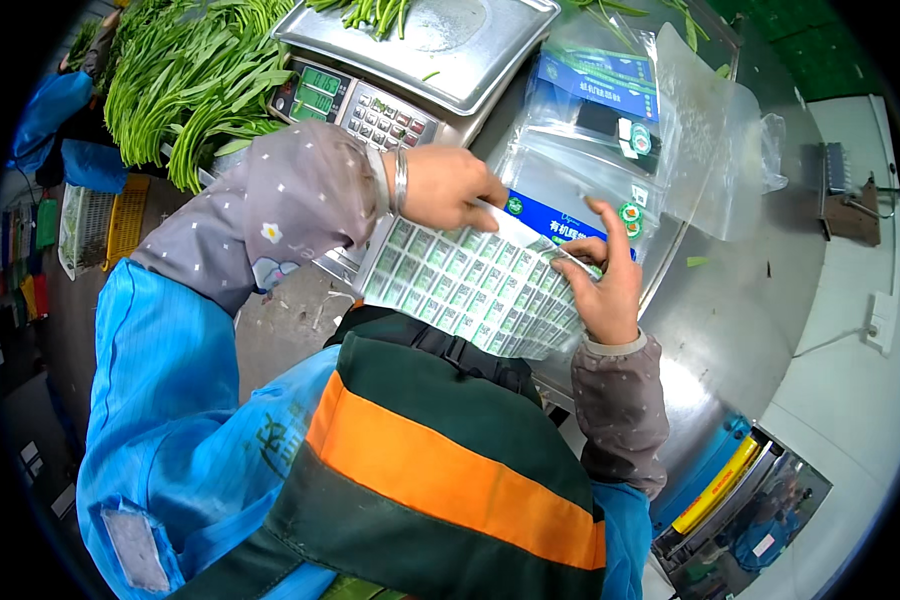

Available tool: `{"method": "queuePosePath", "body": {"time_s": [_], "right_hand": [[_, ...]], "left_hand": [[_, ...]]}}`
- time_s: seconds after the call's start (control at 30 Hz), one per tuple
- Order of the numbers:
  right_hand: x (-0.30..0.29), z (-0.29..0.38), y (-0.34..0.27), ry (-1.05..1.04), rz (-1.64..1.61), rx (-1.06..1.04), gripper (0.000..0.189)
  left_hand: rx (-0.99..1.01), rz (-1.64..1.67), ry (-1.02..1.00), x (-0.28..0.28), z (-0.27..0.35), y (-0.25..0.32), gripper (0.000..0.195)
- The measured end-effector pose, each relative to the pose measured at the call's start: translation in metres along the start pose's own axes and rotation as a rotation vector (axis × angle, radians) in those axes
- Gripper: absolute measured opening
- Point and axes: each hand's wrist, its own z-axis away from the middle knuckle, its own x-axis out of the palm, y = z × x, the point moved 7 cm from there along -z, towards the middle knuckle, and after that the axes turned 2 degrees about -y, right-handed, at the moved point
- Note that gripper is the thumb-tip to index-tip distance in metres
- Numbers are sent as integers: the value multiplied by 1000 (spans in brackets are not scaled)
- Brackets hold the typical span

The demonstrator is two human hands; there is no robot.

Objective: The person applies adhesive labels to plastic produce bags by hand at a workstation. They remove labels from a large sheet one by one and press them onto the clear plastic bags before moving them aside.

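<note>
A sheet of small printed labels with square codes lies tilted across the near edge of the steel table, close to my waist. My left hand, with silver bracelets at the wrist, grips its upper edge with curled fingers. At the sheet's right edge, my right hand pinches it between thumb and fingers, the index finger raised. Just behind the sheet lie clear plastic bags with blue printed bands; round green-and-white stickers show on them. A dark flat object rests among the bags.
A digital scale with a steel pan stands behind my left hand, some green stems on the pan. Leafy green vegetables are heaped left of it. At lower right is a machine with a yellow roller. Another person's blue sleeve shows far left.
</note>
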Motion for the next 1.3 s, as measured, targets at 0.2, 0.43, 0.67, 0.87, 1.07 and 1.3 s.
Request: {"method": "queuePosePath", "body": {"time_s": [0.2,0.43,0.67,0.87,1.07,1.3], "right_hand": [[-3,-4,26,-135,-429,132,59],[-4,-4,-16,-6,31,-196,56],[5,9,-38,143,527,-636,45],[5,17,-12,-30,1,-321,37],[-74,6,93,499,-1046,202,65],[-94,-26,192,827,-690,326,64]], "left_hand": [[-49,-175,23,23,-20,22,19],[-21,-157,48,19,-22,32,15],[-38,-81,73,22,-25,25,15],[-40,-2,16,29,-29,8,15],[-368,-364,-299,21,-19,-32,20],[210,21,-26,77,-91,38,47]]}}
